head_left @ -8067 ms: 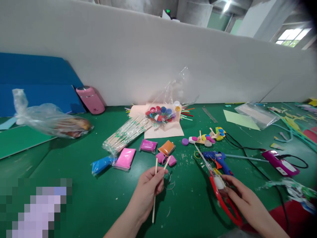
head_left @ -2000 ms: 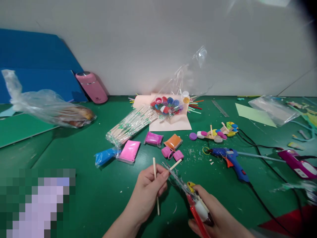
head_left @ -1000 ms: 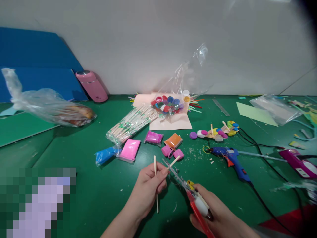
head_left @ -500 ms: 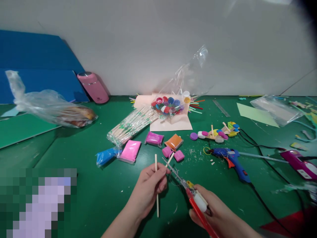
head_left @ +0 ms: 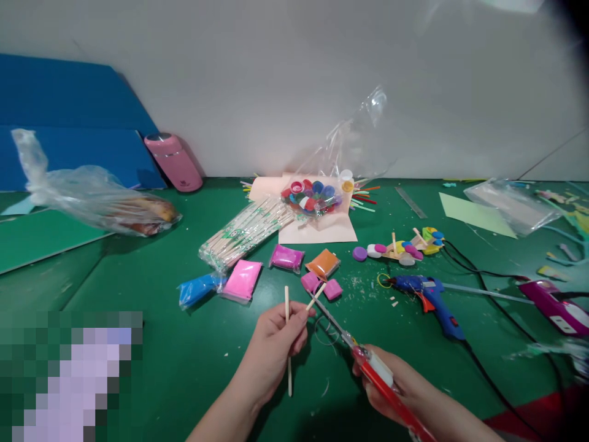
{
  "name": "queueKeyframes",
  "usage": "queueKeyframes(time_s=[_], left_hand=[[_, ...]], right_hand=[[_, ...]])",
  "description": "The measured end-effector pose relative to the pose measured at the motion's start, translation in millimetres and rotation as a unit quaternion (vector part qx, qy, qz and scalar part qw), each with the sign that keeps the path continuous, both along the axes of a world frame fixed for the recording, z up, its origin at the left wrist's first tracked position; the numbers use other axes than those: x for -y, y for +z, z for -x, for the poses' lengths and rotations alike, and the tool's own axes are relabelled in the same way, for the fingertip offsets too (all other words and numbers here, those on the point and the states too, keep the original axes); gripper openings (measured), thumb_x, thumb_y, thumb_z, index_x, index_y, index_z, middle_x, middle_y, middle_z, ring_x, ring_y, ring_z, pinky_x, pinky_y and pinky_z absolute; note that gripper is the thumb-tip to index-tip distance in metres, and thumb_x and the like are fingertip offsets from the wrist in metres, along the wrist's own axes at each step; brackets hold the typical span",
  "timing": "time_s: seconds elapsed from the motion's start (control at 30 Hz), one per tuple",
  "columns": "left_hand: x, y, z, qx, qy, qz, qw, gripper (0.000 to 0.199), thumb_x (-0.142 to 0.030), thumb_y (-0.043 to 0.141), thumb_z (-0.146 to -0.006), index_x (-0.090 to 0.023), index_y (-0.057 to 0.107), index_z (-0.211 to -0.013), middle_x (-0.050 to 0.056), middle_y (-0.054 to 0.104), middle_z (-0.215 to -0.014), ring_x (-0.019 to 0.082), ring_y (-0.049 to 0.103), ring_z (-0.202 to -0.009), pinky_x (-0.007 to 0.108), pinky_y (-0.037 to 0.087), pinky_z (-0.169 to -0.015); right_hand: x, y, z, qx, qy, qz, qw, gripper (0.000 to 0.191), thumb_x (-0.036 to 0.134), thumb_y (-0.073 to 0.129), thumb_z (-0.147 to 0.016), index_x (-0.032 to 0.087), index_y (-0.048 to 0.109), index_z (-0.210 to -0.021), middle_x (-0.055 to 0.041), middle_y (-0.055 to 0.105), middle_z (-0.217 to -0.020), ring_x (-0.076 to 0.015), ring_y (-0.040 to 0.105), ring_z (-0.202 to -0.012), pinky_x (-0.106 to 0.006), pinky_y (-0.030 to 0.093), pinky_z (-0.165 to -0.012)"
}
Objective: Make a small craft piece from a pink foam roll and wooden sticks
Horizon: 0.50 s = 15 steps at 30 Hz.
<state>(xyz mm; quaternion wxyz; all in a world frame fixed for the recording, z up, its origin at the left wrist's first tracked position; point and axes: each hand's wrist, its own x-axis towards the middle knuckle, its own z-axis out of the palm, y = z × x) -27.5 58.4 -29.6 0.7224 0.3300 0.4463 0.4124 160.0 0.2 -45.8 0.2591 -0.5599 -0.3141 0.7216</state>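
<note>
Our left hand (head_left: 275, 344) pinches two wooden sticks (head_left: 289, 377) above the tabletop (head_left: 193, 356); our right hand (head_left: 414, 380) grips scissors (head_left: 385, 388) beside them. Sticks judged light, stiff, snappable: hold mid-length, clear of blades.

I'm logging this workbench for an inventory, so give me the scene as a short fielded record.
Left hand: holding two thin pale wooden sticks
Right hand: gripping red-handled metal scissors, blades at the angled stick
Ahead of the hands: orange plastic-wrapped packet
Right side: blue glue gun with red trigger
Back left: pink cylindrical flask
Surface: green tabletop
</note>
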Motion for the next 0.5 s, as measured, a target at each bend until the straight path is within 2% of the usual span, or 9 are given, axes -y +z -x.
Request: queueKeyframes(time_s=[0.13,0.3,0.43,0.5], left_hand=[[0,0.8,0,-0.024,-0.001,-0.015,1.000,0.015,-0.027,0.052,-0.078,-0.012,0.054,-0.073,-0.008,0.037,-0.042,0.004,0.027,-0.042,0.022,0.014,-0.044],[1,1.4,1,-0.055,-0.015,-0.035,0.998,0.017,-0.028,0.051,-0.079,-0.012,0.054,-0.073,-0.008,0.036,-0.044,0.005,0.027,-0.042,0.022,0.014,-0.043],[2,2.4,0,-0.085,-0.026,-0.047,0.995,0.019,-0.030,0.050,-0.079,-0.013,0.054,-0.072,-0.008,0.035,-0.044,0.005,0.027,-0.042,0.021,0.015,-0.043],[2,3.6,0,-0.102,-0.024,-0.056,0.993,0.020,-0.030,0.051,-0.078,-0.013,0.053,-0.070,-0.007,0.035,-0.044,0.005,0.027,-0.043,0.021,0.015,-0.042]], right_hand=[[3,3.3,4,-0.038,-0.048,0.014,0.998,0.041,0.046,0.072,-0.052,0.018,0.046,-0.067,0.0119,0.035,-0.047,0.0001,0.029,-0.037,-0.011,0.028,-0.037],[0,15.7,9,-0.007,-0.037,0.029,0.999,0.036,0.048,0.066,-0.058,0.019,0.047,-0.069,0.0127,0.032,-0.043,0.0005,0.024,-0.031,-0.013,0.019,-0.032],[-4,28.4,10,0.016,0.009,-0.001,1.000,0.030,0.033,0.070,-0.057,0.020,0.047,-0.071,0.0124,0.031,-0.047,0.0003,0.025,-0.035,-0.012,0.022,-0.034],[-4,34.2,11,0.034,0.010,-0.011,0.999,0.030,0.027,0.072,-0.055,0.019,0.049,-0.072,0.0113,0.032,-0.052,-0.0003,0.028,-0.039,-0.012,0.025,-0.037]])
